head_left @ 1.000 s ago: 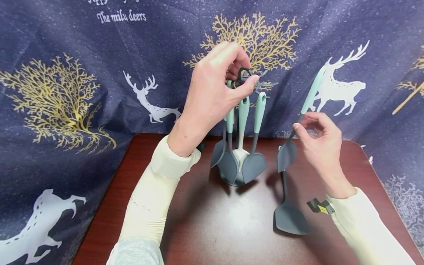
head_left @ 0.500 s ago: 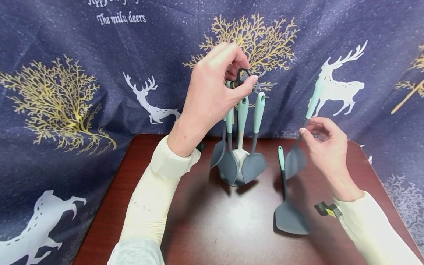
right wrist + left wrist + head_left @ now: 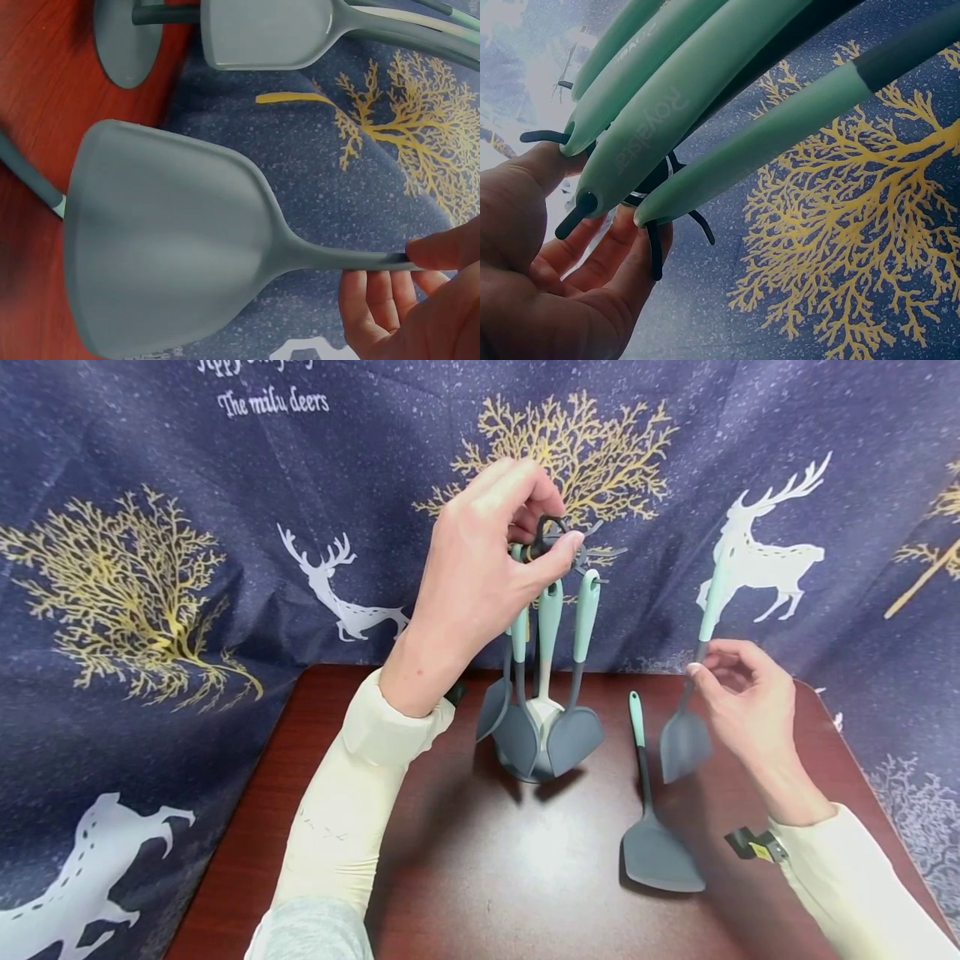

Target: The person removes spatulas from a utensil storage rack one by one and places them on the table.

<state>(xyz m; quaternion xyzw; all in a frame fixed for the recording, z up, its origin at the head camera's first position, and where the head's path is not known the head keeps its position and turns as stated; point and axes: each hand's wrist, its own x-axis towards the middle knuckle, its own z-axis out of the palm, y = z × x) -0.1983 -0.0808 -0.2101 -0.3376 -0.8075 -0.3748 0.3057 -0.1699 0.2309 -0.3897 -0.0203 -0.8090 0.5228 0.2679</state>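
Observation:
In the head view my left hand (image 3: 476,556) grips the dark top of a rotating utensil stand, beside its black ring (image 3: 551,524). Mint handles (image 3: 750,146) hang from the stand's dark hooks (image 3: 575,217) in the left wrist view. Between thumb and fingers, my right hand (image 3: 753,718) pinches the grey shaft of a spatula (image 3: 686,747), mint handle up and blade down. Its broad grey blade (image 3: 172,240) fills much of the right wrist view. A second grey turner (image 3: 662,858) with a mint handle lies on the table, left of the held one.
Several grey-headed utensils (image 3: 575,742) hang around the stand above its round base (image 3: 534,777). All of this is on a reddish-brown table (image 3: 480,893). A dark blue cloth (image 3: 360,452) with deer and golden trees hangs behind the table's far edge.
My right hand has moved right and down with the spatula, bringing its blade away from the lying turner, whose handle now shows fully. My left hand stays on the stand's top.

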